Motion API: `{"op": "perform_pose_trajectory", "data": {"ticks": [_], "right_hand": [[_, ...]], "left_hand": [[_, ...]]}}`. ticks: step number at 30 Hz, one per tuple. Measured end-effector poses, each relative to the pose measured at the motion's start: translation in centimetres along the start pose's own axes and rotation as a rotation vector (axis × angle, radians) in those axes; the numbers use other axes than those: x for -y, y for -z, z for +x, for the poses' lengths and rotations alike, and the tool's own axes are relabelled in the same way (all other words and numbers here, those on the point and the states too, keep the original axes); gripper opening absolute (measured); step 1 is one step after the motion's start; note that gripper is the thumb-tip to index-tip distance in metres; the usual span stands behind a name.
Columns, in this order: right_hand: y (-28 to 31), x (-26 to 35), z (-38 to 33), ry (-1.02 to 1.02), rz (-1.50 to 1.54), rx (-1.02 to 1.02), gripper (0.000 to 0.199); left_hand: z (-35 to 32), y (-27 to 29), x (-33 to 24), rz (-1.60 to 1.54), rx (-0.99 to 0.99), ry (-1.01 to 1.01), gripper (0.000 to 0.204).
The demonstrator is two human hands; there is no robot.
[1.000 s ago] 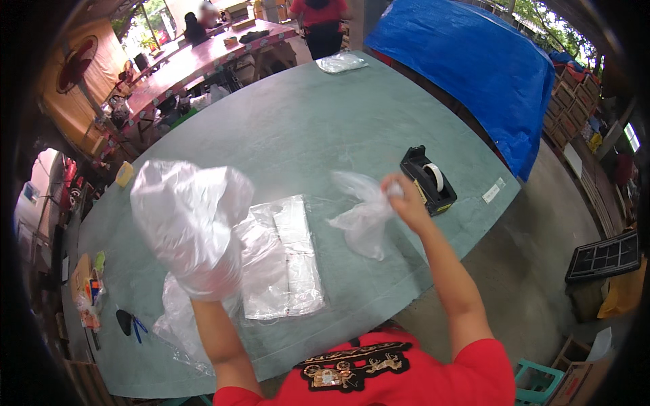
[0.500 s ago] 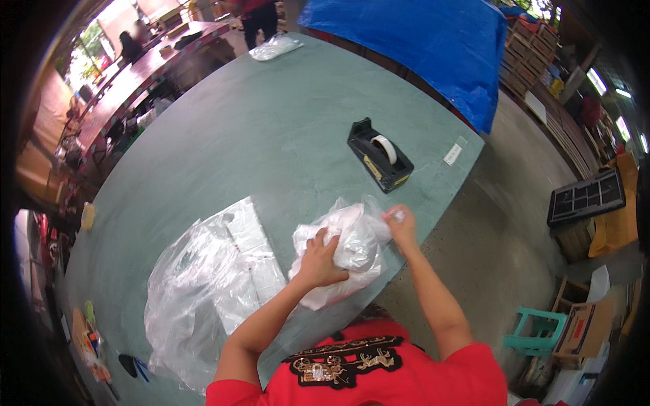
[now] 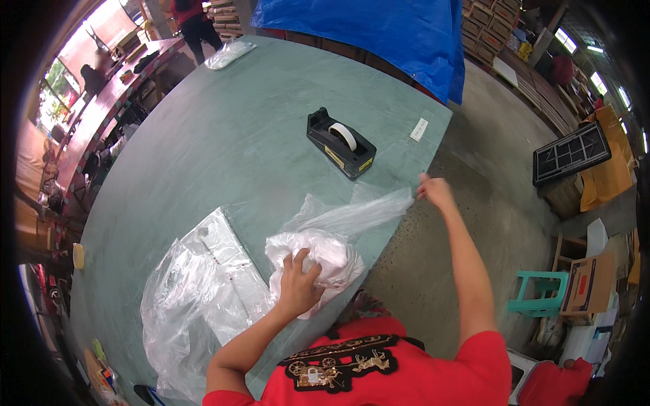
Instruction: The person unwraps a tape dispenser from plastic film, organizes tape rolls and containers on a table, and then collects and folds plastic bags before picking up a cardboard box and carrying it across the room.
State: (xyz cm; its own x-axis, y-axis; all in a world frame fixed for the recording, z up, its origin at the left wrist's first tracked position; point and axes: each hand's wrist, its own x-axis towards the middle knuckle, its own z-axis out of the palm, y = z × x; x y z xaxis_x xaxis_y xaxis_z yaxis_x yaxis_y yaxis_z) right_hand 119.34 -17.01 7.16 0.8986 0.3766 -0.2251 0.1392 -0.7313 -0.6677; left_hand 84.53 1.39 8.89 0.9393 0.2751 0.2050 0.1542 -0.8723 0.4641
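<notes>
The left hand (image 3: 298,287) presses down, fingers spread, on a crumpled white bundle (image 3: 323,265) wrapped in thin clear film, at the near edge of the table (image 3: 230,122). The right hand (image 3: 433,191) is pinched on the far end of the clear bag (image 3: 355,215), pulling it into a taut, glossy strip past the table's edge. Left of the bundle lies a flat pile of wrinkled clear bags (image 3: 196,298) over a white rectangular packet. The table is smooth, dull green and rounded. Farther off stands a black tape dispenser (image 3: 340,143) with a white roll and a yellow label on its side; a small white rectangular label (image 3: 420,129) lies near the table's right edge. A blue tarp (image 3: 379,34) hangs beyond.
</notes>
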Motion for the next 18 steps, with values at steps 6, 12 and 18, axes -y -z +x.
{"op": "perform_pose_trajectory", "data": {"ticks": [6, 12, 18], "right_hand": [[-6.6, 7.1, -1.4, 0.013, 0.111, 0.775, 0.026], [-4.4, 23.2, -7.4, 0.964, 0.402, 0.152, 0.008], [-15.9, 27.1, -10.5, 1.255, -0.082, 0.268, 0.023]], "left_hand": [[-3.0, 1.7, 3.9, -0.174, -0.198, 0.14, 0.048], [-4.5, 11.9, 6.5, -0.897, -0.489, 0.47, 0.07], [-10.3, 14.2, 11.7, -1.096, -0.444, 0.622, 0.089]]}}
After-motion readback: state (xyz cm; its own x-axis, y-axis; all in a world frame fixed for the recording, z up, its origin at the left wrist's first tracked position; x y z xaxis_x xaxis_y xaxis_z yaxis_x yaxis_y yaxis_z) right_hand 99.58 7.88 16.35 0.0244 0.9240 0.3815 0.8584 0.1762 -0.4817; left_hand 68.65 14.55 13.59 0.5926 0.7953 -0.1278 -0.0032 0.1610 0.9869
